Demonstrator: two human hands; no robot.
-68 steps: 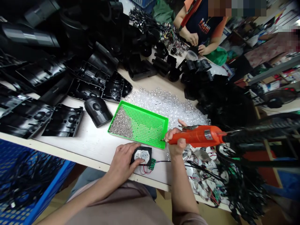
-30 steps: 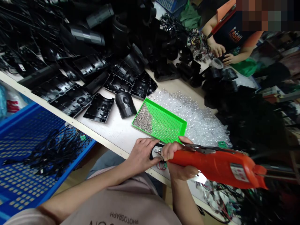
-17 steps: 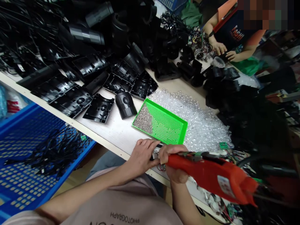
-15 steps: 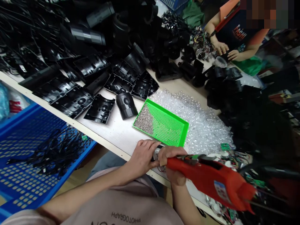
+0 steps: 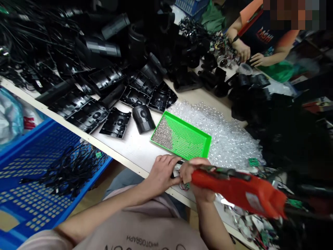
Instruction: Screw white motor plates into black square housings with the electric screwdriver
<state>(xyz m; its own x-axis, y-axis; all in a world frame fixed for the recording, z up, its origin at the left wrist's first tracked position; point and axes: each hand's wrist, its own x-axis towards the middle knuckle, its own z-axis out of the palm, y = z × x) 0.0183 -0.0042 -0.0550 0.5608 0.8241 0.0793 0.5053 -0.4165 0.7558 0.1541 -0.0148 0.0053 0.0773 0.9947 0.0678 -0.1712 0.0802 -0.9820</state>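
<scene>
My right hand (image 5: 199, 182) is wrapped round a red electric screwdriver (image 5: 234, 189); its tip end points left, toward my left hand. My left hand (image 5: 161, 173) grips a small black part with a white plate (image 5: 177, 167) at the table's front edge, thumb nearer me and fingers on the far side. Both hands hide most of that part, and the bit's contact with it cannot be made out. Thin red wires (image 5: 184, 186) hang beside it. Just beyond my hands lies a green perforated tray (image 5: 208, 146) with small screws (image 5: 162, 134) heaped at its left end.
Clear plastic pieces (image 5: 229, 142) spread behind the tray. Black half-shells (image 5: 116, 123) crowd the left. White parts, wires and green circuit boards (image 5: 253, 162) lie at right. A blue crate (image 5: 85, 180) with black cables stands lower left. A co-worker's hands (image 5: 249, 57) work across the table.
The screwdriver has moved from the tray's right corner to the part under my left hand. Its rear end has since dipped, then risen slightly. My left hand keeps its grip; the view has shifted.
</scene>
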